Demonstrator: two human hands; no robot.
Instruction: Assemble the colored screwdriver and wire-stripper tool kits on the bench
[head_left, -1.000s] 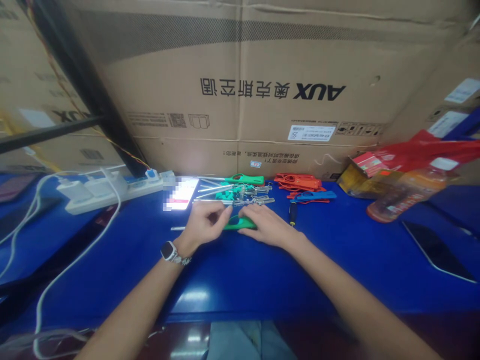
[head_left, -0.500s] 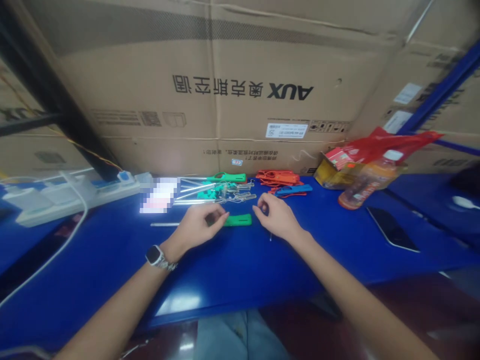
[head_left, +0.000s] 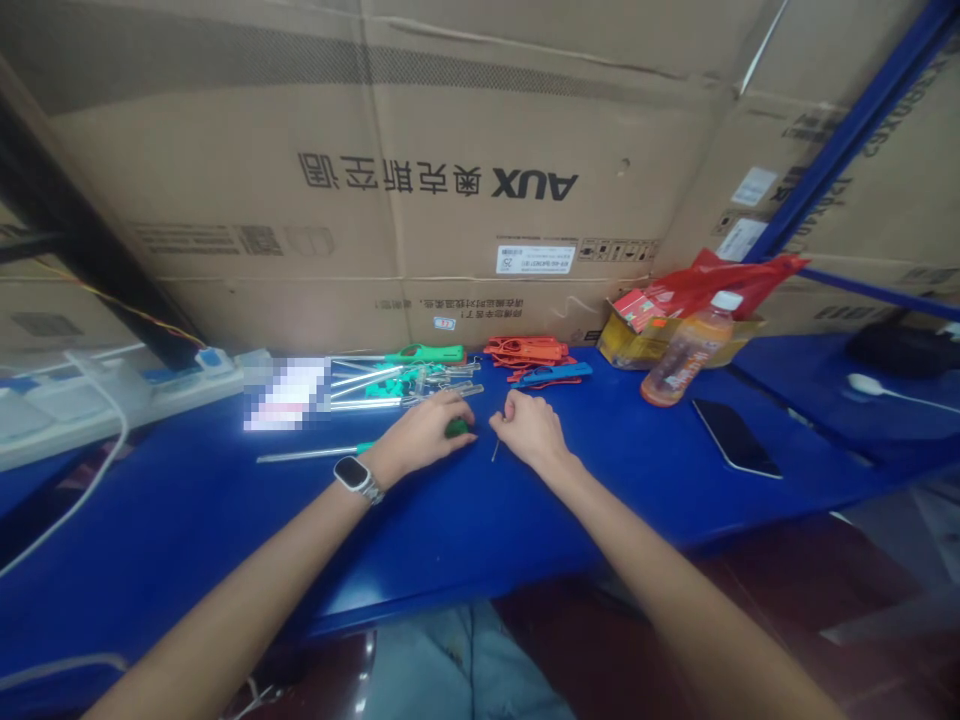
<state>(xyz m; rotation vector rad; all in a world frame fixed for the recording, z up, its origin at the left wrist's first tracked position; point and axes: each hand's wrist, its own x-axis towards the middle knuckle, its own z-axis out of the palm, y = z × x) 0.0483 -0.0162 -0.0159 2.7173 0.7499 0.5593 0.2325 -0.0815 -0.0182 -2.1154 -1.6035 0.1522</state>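
Note:
My left hand (head_left: 424, 435) is closed around the handle of a green long-nozzle lighter (head_left: 456, 427), covering most of it. The lighter's thin metal tube (head_left: 300, 454) sticks out to the left, low over the blue table. Close by on the right, my right hand (head_left: 531, 430) is pinched on a thin metal piece (head_left: 494, 452), whose tip points down; its exact kind is too small to tell. Behind the hands lie more metal tubes (head_left: 367, 382), small teal parts and wire-like metal parts, with another green lighter handle (head_left: 439, 354).
Orange handles (head_left: 529, 350) and a blue handle (head_left: 555, 375) lie at the back. Rightward are a drink bottle (head_left: 686, 355), a yellow box (head_left: 622, 340) with a red bag, and a phone (head_left: 735, 438). A power strip (head_left: 217, 385) lies left; cartons (head_left: 435, 90) stand behind.
My left hand has shifted right along the lighter and now covers its handle end. My right hand has come nearer to it. The view has turned slightly right.

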